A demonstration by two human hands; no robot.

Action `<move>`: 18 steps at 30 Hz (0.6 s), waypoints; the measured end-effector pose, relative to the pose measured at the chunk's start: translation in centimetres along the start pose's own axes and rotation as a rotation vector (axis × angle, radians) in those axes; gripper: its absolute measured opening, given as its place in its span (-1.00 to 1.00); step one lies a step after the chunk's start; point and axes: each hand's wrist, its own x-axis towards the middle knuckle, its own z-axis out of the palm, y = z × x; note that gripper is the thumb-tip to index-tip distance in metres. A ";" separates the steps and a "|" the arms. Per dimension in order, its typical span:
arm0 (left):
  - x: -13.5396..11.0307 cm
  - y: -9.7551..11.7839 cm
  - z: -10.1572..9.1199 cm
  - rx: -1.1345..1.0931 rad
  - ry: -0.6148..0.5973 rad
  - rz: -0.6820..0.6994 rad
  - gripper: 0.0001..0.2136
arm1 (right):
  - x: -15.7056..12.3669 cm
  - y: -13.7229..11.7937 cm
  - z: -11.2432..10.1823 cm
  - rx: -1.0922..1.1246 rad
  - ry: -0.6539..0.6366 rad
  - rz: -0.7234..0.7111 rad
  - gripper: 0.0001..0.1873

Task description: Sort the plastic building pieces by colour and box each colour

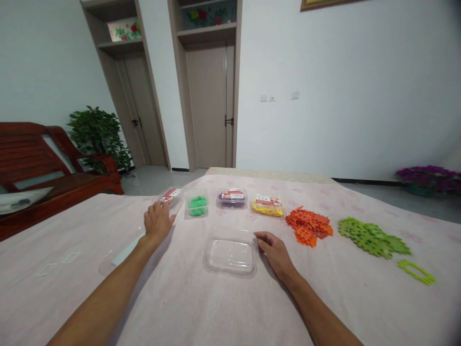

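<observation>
My right hand (275, 252) pinches the right rim of a clear plastic container (230, 254) that lies on the table with nothing inside. Further left, my left hand (157, 222) has its fingers bent over the near edge of a clear plastic lid (172, 194) with a red and white label. Its fingertips are partly hidden. Beside that lid stands an open clear box with green pieces (198, 205). Right of it sit a labelled box of purple pieces (231, 198) and a labelled box of yellow pieces (267, 205).
Orange lattice pieces (309, 226) lie in a pile right of the boxes, with green lattice pieces (372, 236) and a lime frame-shaped piece (416, 272) beyond. Another clear plastic piece (110, 259) lies under my left forearm. Two small white outlines (46, 269) are at left.
</observation>
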 end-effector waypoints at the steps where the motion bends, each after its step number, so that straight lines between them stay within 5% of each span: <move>1: 0.8 0.0 0.3 0.023 -0.021 0.019 -0.51 | 0.0 0.0 0.0 -0.003 -0.001 -0.002 -0.65; 10: 3.1 -1.6 3.3 0.028 -0.207 0.191 -0.62 | -0.1 0.1 0.2 0.014 0.017 -0.009 -0.69; 18: 1.8 -1.5 1.5 -0.051 -0.247 0.229 -0.60 | 0.0 0.6 0.2 -0.005 -0.004 -0.024 -0.72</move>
